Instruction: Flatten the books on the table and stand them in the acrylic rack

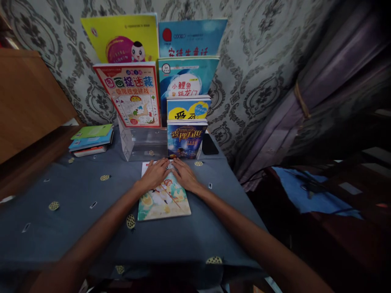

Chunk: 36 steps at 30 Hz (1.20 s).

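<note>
A picture book (163, 203) with a pale green and cream cover lies flat on the cloth-covered table. My left hand (155, 174) rests flat on its upper part, fingers stretched out. Beside it my right hand (184, 175) lies on the book's upper right, also with straight fingers, the two hands' fingertips close together. Just behind the hands stands a clear tiered book rack (145, 152). Its right side holds several upright books, with a dark blue book (186, 140) at the front. On its left side a red-bordered book (132, 95) stands before a yellow book (122, 36).
A small stack of books (91, 140) lies at the table's back left, near a wooden panel (30, 101). A black phone-like slab (209, 144) lies right of the rack. A patterned wall rises behind, and a tied curtain (275, 126) hangs past the table's right edge.
</note>
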Available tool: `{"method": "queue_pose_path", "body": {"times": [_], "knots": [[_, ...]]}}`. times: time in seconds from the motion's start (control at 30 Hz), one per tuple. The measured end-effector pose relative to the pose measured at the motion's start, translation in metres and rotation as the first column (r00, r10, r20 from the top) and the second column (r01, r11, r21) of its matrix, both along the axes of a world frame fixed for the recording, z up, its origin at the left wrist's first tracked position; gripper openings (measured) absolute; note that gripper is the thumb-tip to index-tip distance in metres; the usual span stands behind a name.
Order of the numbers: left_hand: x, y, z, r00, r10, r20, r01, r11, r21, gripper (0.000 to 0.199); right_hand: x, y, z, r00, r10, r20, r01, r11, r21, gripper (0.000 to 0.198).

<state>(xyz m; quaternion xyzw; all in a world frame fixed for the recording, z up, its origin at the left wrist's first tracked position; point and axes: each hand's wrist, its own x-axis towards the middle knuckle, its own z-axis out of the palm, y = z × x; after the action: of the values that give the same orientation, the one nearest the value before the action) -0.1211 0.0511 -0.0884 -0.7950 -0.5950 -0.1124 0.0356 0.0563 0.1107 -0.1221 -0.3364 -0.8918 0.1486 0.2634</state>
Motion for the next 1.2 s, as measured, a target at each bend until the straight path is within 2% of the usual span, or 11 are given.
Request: {"method": "queue_pose_path", "body": {"times": [0.33,0.67,0.87,1.2], "knots": [[0.002,0.013,-0.010,0.994,-0.105,0.015,0.103,0.989,0.102,0.038,0.015,-0.007,-0.012,0.998,0.048,-0.041,-0.048,0.999,0.003,0.049],[0.008,0.021,-0.008,0.972,-0.234,-0.010,0.235,0.971,0.040,0.044,0.033,-0.029,-0.007,0.998,0.059,0.004,-0.059,0.997,-0.045,0.052],[0.010,0.021,-0.004,0.975,-0.223,0.000,0.223,0.975,0.009,0.044,0.034,-0.034,-0.005,0.998,0.063,0.018,-0.062,0.997,-0.051,0.052],[0.010,0.021,-0.008,0.976,-0.217,0.020,0.217,0.976,0.026,0.045,0.034,-0.037,-0.001,0.998,0.053,0.019,-0.052,0.997,-0.048,0.051]]}}
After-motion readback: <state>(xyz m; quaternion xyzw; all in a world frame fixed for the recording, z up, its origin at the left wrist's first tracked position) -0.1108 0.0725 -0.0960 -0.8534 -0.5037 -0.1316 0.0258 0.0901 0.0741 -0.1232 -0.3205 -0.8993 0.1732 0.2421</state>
